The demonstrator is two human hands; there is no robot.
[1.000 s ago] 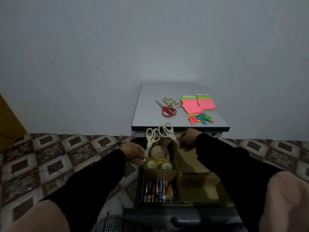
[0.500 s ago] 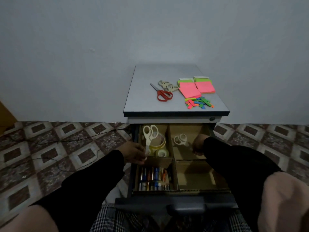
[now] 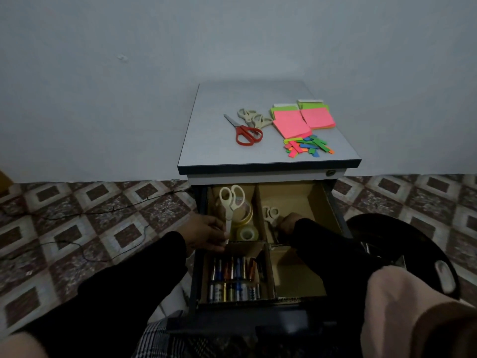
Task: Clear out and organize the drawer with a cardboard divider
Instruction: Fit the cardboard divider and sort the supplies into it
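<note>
The open drawer holds a cardboard divider that makes four compartments. My left hand pinches the blades of white scissors, handles up, over the back-left compartment with tape rolls. My right hand is low in the back-right compartment, holding a second pair of white scissors that lies on the floor there. Batteries fill the front-left compartment. The front-right compartment shows bare cardboard.
On the cabinet top lie red scissors, beige scissors, pink and green sticky-note pads and coloured flags. A dark round object sits on the floor at right. Thin cables cross the tiles at left.
My right hand has lowered its scissors from above the drawer into the back-right compartment. My left hand still holds its scissors over the tape rolls. The camera has tilted down.
</note>
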